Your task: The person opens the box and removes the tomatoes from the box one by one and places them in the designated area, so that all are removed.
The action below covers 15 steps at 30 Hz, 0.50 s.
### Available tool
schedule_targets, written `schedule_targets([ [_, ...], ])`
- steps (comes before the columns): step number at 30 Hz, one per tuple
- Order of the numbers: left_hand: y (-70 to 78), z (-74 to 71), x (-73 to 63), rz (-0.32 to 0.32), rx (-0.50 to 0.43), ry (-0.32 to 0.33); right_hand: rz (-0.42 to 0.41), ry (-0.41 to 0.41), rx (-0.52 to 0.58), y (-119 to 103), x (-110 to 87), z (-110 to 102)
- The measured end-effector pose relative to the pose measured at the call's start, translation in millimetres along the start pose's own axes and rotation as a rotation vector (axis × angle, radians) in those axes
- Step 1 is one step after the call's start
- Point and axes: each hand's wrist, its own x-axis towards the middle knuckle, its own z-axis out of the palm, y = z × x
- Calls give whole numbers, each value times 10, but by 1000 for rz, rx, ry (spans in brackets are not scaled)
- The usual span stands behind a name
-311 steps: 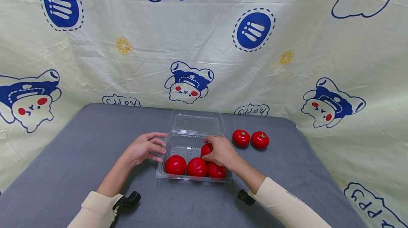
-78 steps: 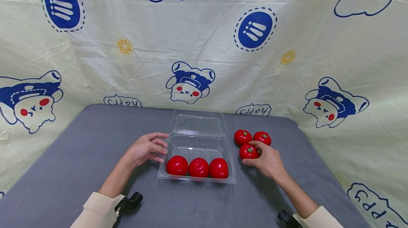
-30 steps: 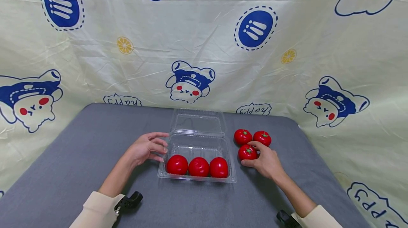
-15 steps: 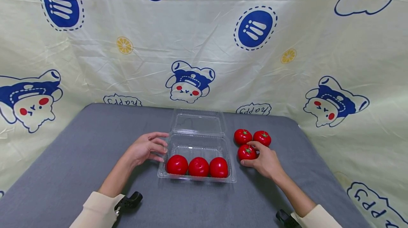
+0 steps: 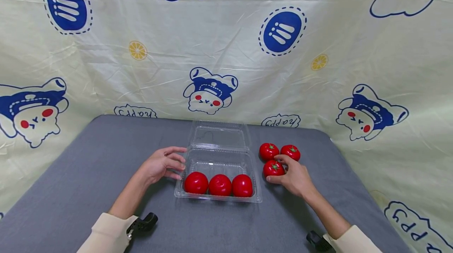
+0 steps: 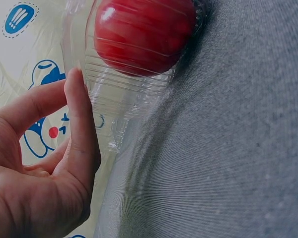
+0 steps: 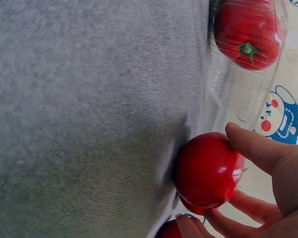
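A clear plastic clamshell box stands on the table with its lid folded back. Along its near side sit three red tomatoes in a row. My left hand is at the box's left wall, fingers loosely bent and fingertips against the rim; in the left wrist view the fingers reach up to the ribbed plastic. Right of the box, my right hand grips a tomato between thumb and fingers. In the right wrist view that tomato appears at the cloth surface.
Two more tomatoes, a left one and a right one, lie just behind the held one. Grey cloth covers the table. A printed curtain hangs behind its far edge.
Earlier, my right hand held a tomato inside the box's right rear; now it holds one outside, right of the box. Over the last second that tomato shifted slightly left. The left hand stayed put.
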Motion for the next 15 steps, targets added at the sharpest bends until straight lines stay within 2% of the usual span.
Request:
schedule_targets([
  [15,2,-4,5,-1,-2,0,-32,26,-10,-185,36,-132],
])
